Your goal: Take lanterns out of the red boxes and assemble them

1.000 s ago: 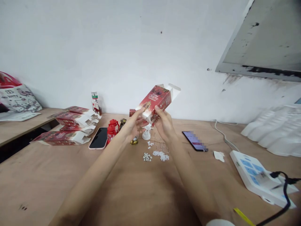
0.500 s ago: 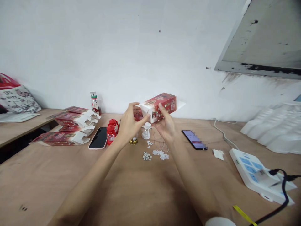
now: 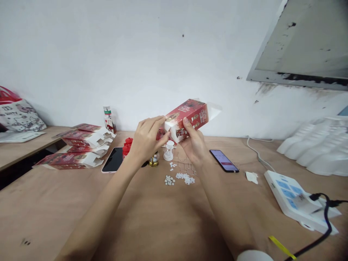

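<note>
A red printed cardboard box (image 3: 187, 113) with white end flaps is held tilted above the table. My right hand (image 3: 193, 143) grips it from below and the right, thumb on its side. Against its left end rests my left hand (image 3: 146, 137), fingers stretched out and thumb apart. Under the hands stand a small white lantern (image 3: 168, 151) and a gold-based lantern (image 3: 153, 160), the latter partly hidden. Red lanterns (image 3: 127, 146) show behind my left wrist. Nearer lie small round white pieces (image 3: 169, 180), flat white plastic pieces (image 3: 185, 178) and thin bent wires (image 3: 187, 168).
Several flattened red boxes (image 3: 76, 159) lie at left beside a dark-screened phone (image 3: 112, 160). A small bottle (image 3: 109, 119) stands by the wall. At right are a lit phone (image 3: 224, 160), a crumpled tissue (image 3: 251, 177), a power strip (image 3: 288, 194) and white moulded trays (image 3: 312, 148).
The box has tilted further, its right end rising and swinging right. My left hand has moved slightly left, its fingers now laid closer along the box's left end.
</note>
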Motion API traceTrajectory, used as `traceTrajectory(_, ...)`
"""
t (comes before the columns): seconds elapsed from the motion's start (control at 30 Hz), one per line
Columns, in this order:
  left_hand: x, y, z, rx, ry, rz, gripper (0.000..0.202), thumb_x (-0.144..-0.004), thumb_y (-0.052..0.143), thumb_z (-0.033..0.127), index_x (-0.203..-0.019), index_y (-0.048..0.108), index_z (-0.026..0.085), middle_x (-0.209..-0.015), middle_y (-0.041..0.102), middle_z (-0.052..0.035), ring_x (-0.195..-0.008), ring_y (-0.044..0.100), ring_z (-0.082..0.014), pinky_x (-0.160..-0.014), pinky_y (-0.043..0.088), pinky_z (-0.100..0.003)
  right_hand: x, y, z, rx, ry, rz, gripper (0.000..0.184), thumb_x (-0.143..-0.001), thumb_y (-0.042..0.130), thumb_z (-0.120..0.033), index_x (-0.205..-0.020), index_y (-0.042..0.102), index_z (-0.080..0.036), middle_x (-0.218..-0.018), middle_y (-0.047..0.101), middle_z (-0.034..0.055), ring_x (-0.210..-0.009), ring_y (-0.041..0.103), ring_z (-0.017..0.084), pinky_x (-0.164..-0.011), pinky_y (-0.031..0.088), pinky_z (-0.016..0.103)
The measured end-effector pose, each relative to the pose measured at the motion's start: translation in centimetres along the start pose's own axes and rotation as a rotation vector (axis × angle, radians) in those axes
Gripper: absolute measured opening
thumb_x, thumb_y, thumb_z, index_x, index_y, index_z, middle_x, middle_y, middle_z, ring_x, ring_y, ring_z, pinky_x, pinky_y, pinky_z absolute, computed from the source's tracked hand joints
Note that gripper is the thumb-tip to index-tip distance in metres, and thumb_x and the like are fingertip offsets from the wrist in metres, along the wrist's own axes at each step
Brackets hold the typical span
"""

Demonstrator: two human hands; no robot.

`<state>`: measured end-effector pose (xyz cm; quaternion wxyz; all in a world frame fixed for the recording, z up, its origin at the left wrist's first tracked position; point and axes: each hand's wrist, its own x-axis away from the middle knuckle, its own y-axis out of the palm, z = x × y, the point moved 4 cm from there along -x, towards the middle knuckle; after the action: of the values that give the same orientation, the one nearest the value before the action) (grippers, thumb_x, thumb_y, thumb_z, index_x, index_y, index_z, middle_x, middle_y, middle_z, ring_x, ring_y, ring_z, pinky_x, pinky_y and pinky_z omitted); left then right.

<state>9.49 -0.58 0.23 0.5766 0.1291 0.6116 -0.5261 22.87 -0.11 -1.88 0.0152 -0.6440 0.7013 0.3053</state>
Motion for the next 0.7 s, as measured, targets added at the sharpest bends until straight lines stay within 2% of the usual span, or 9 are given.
traceTrajectory(0.23, 0.2, 0.1, 0.0, -0.204, 0.139, -0.008, 0.04, -0.075, 0.046, 0.007, -0.112, 0.056, 0.016, -0.118, 0.062, -0.0105, -0.108, 0.057, -0.0233, -0.095, 0.038, -0.038, 0.1, -0.4, -0.2, -0.018, -0.05, 0.049, 0.049, -0.062, 0.072, -0.041, -0.104, 0.061, -0.02, -0.111, 0.065, 0.0067, -0.102, 0.059, 0.023, -0.08, 0.052, 0.037)
traceTrajectory(0.37, 0.3, -0.4, 0.1, -0.193, 0.168, 0.088, 0.032, -0.077, 0.049, 0.009, -0.107, 0.056, 0.017, -0.11, 0.065, -0.0087, -0.102, 0.059, -0.0223, -0.087, 0.043, -0.038, -0.1, -0.5, 0.0, -0.025, -0.01, -0.002, 0.047, -0.065, 0.068, -0.047, -0.104, 0.061, -0.021, -0.112, 0.065, 0.0061, -0.103, 0.059, 0.024, -0.079, 0.052, 0.037)
traceTrajectory(0.47, 0.1, -1.0, 0.2, -0.042, 0.111, 0.152, 0.024, -0.077, 0.054, 0.012, -0.1, 0.057, 0.018, -0.103, 0.065, -0.007, -0.097, 0.059, -0.0198, -0.082, 0.046, -0.035, -0.2, -0.3, 0.2, -0.041, 0.051, -0.053, 0.045, -0.067, 0.065, -0.05, -0.104, 0.061, -0.024, -0.114, 0.064, 0.0048, -0.105, 0.058, 0.024, -0.077, 0.053, 0.036)
traceTrajectory(0.53, 0.0, -1.2, 0.1, 0.085, 0.048, 0.151, 0.022, -0.076, 0.056, 0.012, -0.097, 0.057, 0.019, -0.101, 0.063, -0.0058, -0.096, 0.059, -0.0179, -0.081, 0.047, -0.032, -0.2, -0.3, 0.3, -0.073, 0.093, -0.051, 0.046, -0.067, 0.066, -0.049, -0.105, 0.061, -0.024, -0.115, 0.064, 0.0043, -0.106, 0.057, 0.024, -0.076, 0.053, 0.035)
traceTrajectory(0.7, 0.0, -0.5, -1.1, 0.456, -0.228, 0.093, 0.035, -0.073, 0.06, 0.014, -0.105, 0.051, 0.02, -0.113, 0.058, -0.0062, -0.095, 0.058, -0.0163, -0.079, 0.048, -0.03, -0.1, -0.1, 0.2, -0.106, 0.135, -0.051, 0.05, -0.066, 0.066, -0.048, -0.109, 0.059, -0.023, -0.117, 0.062, 0.0051, -0.108, 0.056, 0.025, -0.075, 0.053, 0.035)
